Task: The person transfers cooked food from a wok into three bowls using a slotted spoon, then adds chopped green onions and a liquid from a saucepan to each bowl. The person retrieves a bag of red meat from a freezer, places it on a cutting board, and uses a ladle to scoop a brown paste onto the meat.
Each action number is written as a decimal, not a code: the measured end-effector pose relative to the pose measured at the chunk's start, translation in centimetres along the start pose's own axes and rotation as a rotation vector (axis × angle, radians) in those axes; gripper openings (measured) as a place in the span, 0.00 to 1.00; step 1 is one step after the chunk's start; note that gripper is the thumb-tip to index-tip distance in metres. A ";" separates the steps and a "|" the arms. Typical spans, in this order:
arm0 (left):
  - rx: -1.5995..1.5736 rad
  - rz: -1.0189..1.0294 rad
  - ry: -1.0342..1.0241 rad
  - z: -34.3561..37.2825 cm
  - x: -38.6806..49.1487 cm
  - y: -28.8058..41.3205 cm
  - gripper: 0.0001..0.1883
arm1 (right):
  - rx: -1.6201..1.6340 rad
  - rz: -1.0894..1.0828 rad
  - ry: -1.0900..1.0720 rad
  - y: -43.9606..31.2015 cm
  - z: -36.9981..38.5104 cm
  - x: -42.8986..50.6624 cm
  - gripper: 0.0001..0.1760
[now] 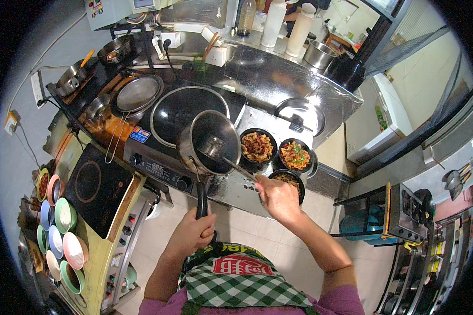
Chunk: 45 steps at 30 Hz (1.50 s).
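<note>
My left hand (197,232) grips the black handle of a deep metal pan (191,147). The pan is tilted so that its mouth faces up and to the right, in front of the induction cooker's round ring. My right hand (279,195) holds the metal shaft of a utensil (238,168), whose head rests inside the pan. Little shows in the pan beyond the utensil and a shiny inner wall. Right of it stand black bowls of food: one with saucy pieces (257,146), one topped with chopped greens (295,155), and one (285,179) partly hidden by my right hand.
The induction cooker (159,167) has knobs along its front. Strainers (138,93) lie to its left. A flat black hob (96,189) and several pastel bowls (65,214) are at the left. A metal lid (299,110) lies behind the food; white bottles (300,31) stand on the ledge.
</note>
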<state>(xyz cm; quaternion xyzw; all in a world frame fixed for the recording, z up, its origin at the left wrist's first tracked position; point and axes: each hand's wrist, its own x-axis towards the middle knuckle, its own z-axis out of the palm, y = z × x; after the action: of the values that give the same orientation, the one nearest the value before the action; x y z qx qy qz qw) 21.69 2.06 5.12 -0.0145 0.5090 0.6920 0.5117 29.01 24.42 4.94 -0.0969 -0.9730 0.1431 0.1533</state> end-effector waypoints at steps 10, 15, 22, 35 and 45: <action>-0.052 -0.007 -0.024 -0.4 0.3 0.4 0.08 | 1.052 0.622 -0.215 2.7 -2.1 -0.6 0.16; -0.115 -0.020 -0.029 -0.6 0.2 0.5 0.07 | 0.859 0.689 -0.041 6.0 -3.4 -1.6 0.17; -0.131 0.002 0.002 -0.6 -1.4 0.2 0.05 | 0.133 0.512 0.140 10.8 1.3 -1.3 0.16; -0.173 0.103 0.025 -1.3 -5.1 -2.4 0.03 | -0.365 0.464 -0.132 14.0 5.2 -1.8 0.16; -0.339 0.152 -0.021 -2.2 -7.4 -4.1 0.09 | 1.125 0.587 -0.021 8.9 -1.8 2.3 0.16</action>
<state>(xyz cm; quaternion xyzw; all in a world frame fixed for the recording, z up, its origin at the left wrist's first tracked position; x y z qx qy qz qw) 27.08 -4.82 5.27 -0.0547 0.3793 0.8048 0.4533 28.71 33.73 4.45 -0.2628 -0.6833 0.6695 0.1257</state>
